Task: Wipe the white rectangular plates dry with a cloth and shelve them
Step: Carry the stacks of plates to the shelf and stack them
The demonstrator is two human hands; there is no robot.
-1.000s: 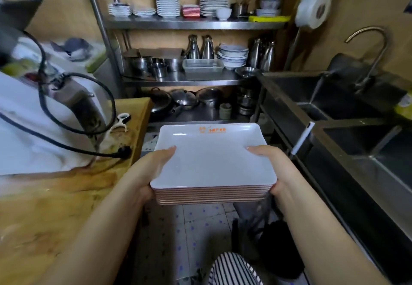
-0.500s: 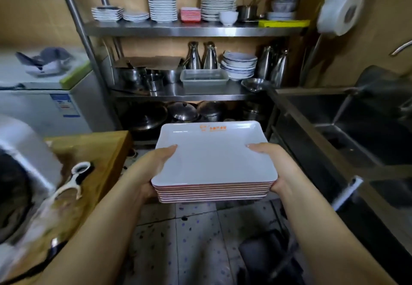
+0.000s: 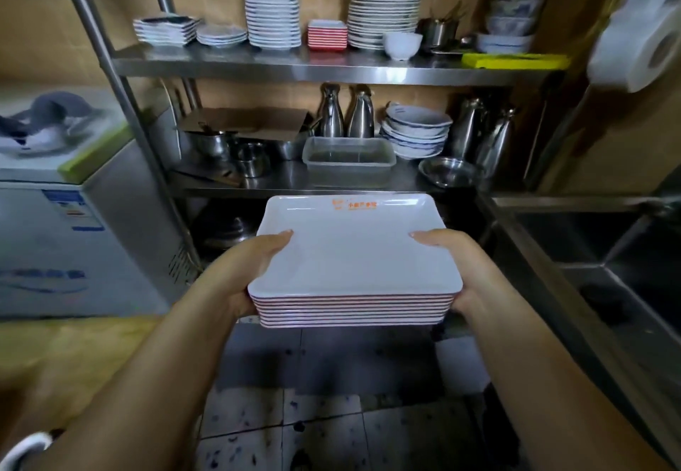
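Gripping plate stack, thumbs on top

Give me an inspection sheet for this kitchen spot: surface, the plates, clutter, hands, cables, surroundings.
Surface: steel shelf rack, top and middle shelves crowded.
Job's things: stack of white rectangular plates held level in front of the rack; no cloth seen.
Clutter: round plate stacks, red dishes, clear plastic tub, steel jugs, metal pots.
Hands: left hand and right hand grip the stack's sides, thumbs on top.
Cables: nothing seen.
Surroundings: freezer left, steel sink right, paper roll, tiled floor.
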